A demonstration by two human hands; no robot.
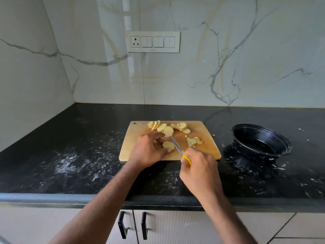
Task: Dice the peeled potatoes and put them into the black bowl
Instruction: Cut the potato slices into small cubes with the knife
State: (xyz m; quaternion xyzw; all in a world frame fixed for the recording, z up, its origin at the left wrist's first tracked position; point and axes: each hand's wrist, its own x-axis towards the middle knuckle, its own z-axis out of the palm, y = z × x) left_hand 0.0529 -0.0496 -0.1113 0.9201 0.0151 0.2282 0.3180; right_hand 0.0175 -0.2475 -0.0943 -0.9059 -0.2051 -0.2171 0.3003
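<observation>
Two bare hands over a pale rectangular wooden cutting board (133,147), flat on a black speckled stone table (70,155). Left hand (149,152) down on the board, fingers curled over a few round pale-yellow potato slices (168,144), thumb at their near edge, grip closed on them. Right hand (199,170) just off the board's near right corner, grip clenched round the yellow handle of a small knife (176,147). Grey blade angled up and to the left, tip close beside the slices under the left fingers; contact with them hard to judge from here. One larger round slice (168,131) just beyond the left fingertips. Along the far edge of the board, two fanned rows of overlapping potato rounds (158,125), lying close to each other. Right of centre on the board, a small heap of diced potato bits (193,141), well short of the bowl. One stray scrap (213,135) on the table just beside the board's right edge. Round black bowl (262,140) well apart to the right, tilted toward the camera, nothing visible inside. White smears and flecks across the table. Behind, a white marble-pattern wall with a socket-and-switch panel (153,41). Below the table edge, pale cabinet doors with two black handles (122,224).
</observation>
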